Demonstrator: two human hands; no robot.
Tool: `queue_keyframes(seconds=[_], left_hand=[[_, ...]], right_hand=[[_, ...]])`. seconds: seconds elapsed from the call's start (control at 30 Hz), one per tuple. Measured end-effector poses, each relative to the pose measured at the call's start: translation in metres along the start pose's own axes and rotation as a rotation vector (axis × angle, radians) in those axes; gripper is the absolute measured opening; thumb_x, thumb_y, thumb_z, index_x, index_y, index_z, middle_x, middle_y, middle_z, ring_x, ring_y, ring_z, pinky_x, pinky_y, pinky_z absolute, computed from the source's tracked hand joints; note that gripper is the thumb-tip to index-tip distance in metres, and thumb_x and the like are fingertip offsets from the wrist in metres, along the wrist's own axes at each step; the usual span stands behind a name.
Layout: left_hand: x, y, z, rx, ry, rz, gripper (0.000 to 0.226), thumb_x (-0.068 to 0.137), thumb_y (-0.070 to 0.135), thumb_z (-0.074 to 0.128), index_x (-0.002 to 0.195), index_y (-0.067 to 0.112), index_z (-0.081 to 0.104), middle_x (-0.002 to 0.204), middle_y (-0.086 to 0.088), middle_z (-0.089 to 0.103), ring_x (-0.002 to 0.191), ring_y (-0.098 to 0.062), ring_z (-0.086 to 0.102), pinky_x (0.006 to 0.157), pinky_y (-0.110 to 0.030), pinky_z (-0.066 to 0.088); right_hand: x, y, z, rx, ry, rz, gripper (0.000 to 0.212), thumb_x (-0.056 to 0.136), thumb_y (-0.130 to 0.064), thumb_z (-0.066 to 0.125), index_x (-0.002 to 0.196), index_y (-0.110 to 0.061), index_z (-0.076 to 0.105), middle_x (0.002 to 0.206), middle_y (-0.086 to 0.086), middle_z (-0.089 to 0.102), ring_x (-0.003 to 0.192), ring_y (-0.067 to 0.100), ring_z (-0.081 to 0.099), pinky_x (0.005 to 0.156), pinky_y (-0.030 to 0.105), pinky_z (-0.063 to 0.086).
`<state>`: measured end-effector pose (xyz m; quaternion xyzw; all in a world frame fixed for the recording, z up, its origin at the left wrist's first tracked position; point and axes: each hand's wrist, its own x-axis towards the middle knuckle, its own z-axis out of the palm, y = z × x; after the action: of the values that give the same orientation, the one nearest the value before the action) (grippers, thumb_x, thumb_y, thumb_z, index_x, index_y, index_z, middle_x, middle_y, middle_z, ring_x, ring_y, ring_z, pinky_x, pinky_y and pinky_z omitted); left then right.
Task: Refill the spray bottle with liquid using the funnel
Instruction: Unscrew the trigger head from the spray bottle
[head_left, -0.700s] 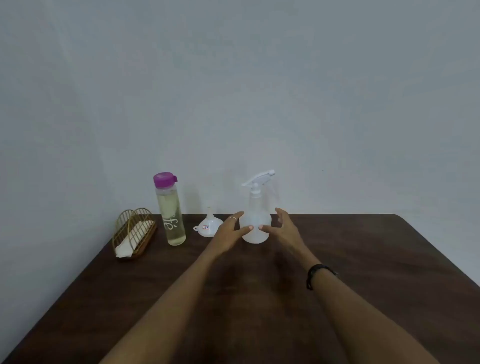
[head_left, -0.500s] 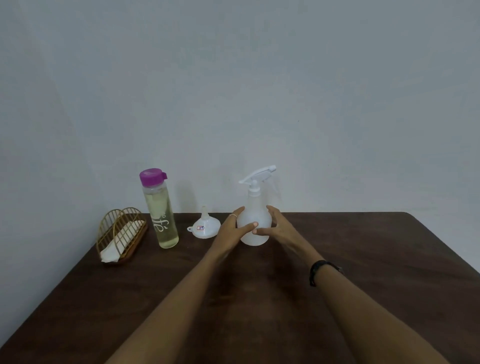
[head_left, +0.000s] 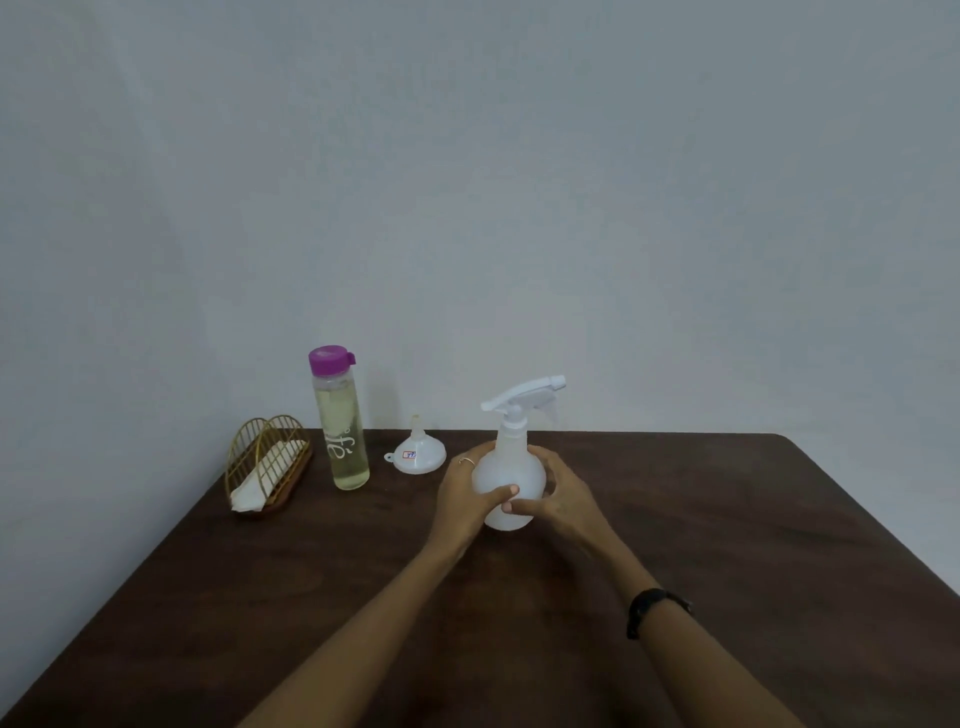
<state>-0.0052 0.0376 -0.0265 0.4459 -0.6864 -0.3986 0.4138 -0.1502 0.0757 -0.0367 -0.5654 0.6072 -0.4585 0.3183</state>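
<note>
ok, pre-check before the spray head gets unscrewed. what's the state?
1. Both hands on the translucent white plastic spray bottle: ok, left hand and right hand wrap its body.
2. Bottle upright: ok.
3. White trigger spray head removed: not ok, it is on the neck.
4. Small white plastic funnel within reach: ok, upside down on the dark wooden table left of the bottle.
5. Clear bottle with purple cap holds liquid: ok, pale yellow, capped.
6. Spray bottle's fill level: cannot tell.
</note>
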Motion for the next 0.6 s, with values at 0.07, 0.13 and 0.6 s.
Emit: queue_keyframes(seconds=[0.07, 0.13, 0.6], left_hand=[[-0.027, 0.008, -0.005, 0.025, 0.027, 0.011, 0.055, 0.075, 0.019, 0.074, 0.125, 0.02, 0.052, 0.119, 0.0, 0.053, 0.111, -0.016, 0.05, 0.092, -0.031, 0.045], [-0.055, 0.014, -0.013, 0.036, 0.03, 0.019, 0.052, 0.076, 0.021, 0.073, 0.125, 0.021, 0.054, 0.118, -0.002, 0.053, 0.112, -0.017, 0.05, 0.09, -0.031, 0.045], [-0.171, 0.037, -0.03, 0.097, -0.076, 0.006, 0.051, 0.079, 0.031, 0.071, 0.126, 0.022, 0.054, 0.127, 0.0, 0.053, 0.113, -0.015, 0.05, 0.092, -0.03, 0.045]], right_hand=[[-0.028, -0.01, 0.004, -0.019, -0.004, -0.005, 0.089, 0.057, -0.039, 0.083, 0.134, -0.021, 0.042, 0.129, -0.003, 0.052, 0.115, 0.016, 0.053, 0.096, 0.031, 0.048], [-0.056, -0.016, 0.008, -0.033, -0.005, -0.009, 0.095, 0.051, -0.05, 0.08, 0.134, -0.023, 0.043, 0.129, -0.004, 0.052, 0.115, 0.015, 0.053, 0.096, 0.032, 0.049], [-0.2, -0.027, 0.04, -0.041, 0.215, -0.021, 0.078, 0.066, -0.035, 0.083, 0.132, -0.022, 0.043, 0.12, -0.008, 0.047, 0.104, 0.007, 0.049, 0.076, 0.005, 0.038]])
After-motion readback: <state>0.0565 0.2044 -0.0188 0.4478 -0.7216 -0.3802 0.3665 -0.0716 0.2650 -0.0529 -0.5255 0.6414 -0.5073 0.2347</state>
